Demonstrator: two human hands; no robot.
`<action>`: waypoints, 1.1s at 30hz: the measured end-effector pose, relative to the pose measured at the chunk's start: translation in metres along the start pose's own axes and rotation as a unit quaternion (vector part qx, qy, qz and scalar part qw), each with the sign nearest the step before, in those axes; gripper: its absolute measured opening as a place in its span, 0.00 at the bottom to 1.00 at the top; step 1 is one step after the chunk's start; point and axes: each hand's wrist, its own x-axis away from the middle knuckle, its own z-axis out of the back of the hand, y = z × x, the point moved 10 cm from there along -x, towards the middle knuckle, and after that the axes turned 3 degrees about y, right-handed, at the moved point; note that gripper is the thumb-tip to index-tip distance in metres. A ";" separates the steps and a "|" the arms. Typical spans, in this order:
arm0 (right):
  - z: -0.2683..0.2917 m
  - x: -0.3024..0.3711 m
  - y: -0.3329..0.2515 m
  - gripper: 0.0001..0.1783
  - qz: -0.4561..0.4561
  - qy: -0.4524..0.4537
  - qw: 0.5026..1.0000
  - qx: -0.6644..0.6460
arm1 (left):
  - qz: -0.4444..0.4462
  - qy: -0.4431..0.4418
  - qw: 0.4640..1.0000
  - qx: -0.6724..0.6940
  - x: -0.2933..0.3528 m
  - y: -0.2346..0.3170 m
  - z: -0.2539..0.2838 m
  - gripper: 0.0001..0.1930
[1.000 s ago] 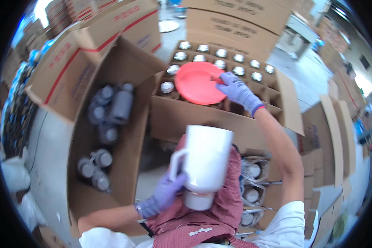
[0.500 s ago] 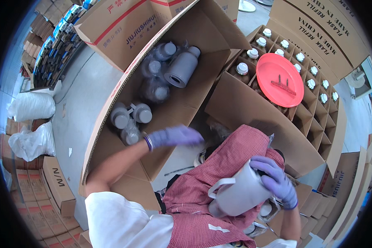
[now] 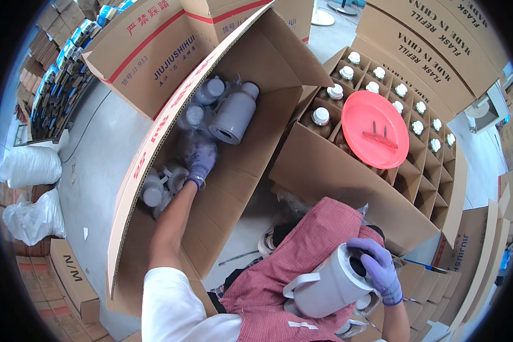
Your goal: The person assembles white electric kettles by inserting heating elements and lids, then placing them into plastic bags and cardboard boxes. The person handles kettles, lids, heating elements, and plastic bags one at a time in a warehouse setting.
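My right hand (image 3: 378, 269), in a purple glove, grips the rim of a grey plastic vacuum jug shell (image 3: 332, 285). The shell rests tilted on my lap, its handle to the left and its dark round opening beside my fingers. Inside the large carton at left, my gloved left hand (image 3: 199, 157) is on a grey piece in clear plastic wrap (image 3: 194, 141); blur and wrap obscure its fingers. Just beyond lies another grey jug shell (image 3: 233, 117) on its side. Nearer me sit more grey jug parts (image 3: 153, 191), partly behind my forearm.
The open carton's wall (image 3: 251, 188) stands between my arms. At right, a divided carton (image 3: 347, 176) holds several white-capped flask refills (image 3: 321, 116). On its dividers lies a red plate (image 3: 376, 122) with a small red pronged piece. White sacks (image 3: 34, 166) lie on the floor at far left.
My left hand has moved from above the carton's near edge down inside, onto the wrapped grey piece. My right hand keeps hold of the jug shell, which has shifted slightly. The view has shifted.
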 end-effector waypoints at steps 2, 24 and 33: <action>0.010 0.004 0.012 0.22 -0.020 0.038 0.999 -0.024 | 0.118 0.066 0.989 -0.057 -0.007 -0.012 0.020 0.39; 0.048 -0.127 -0.089 0.19 0.076 0.010 0.901 -0.428 | -0.350 -0.430 0.389 0.735 0.178 0.412 0.231 0.47; 0.177 -0.088 -0.041 0.29 0.134 0.146 0.906 -0.374 | -0.287 -0.180 0.751 0.566 0.246 0.447 0.162 0.13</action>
